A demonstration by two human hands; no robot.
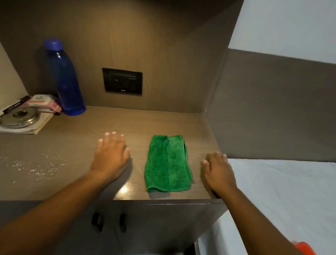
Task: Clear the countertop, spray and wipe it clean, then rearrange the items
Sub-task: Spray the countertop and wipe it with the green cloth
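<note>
A folded green cloth (167, 164) lies on the brown countertop (69, 157) near its right end. My left hand (112, 153) rests flat on the counter just left of the cloth, fingers straight. My right hand (218, 173) rests palm down at the counter's right edge, just right of the cloth, fingers relaxed. Neither hand holds anything. At the back left corner stand a blue bottle (64, 78), a pink wipes pack (44, 102), a steel lid (20, 117) on a white cloth (39, 125), and a black marker (12, 106).
A black wall socket (122, 81) sits on the back panel. Pale specks cover the counter's left part. A bed with a white sheet (287, 200) adjoins on the right; an orange thing (310, 253) shows bottom right. Cabinet doors with black handles (109, 221) are below.
</note>
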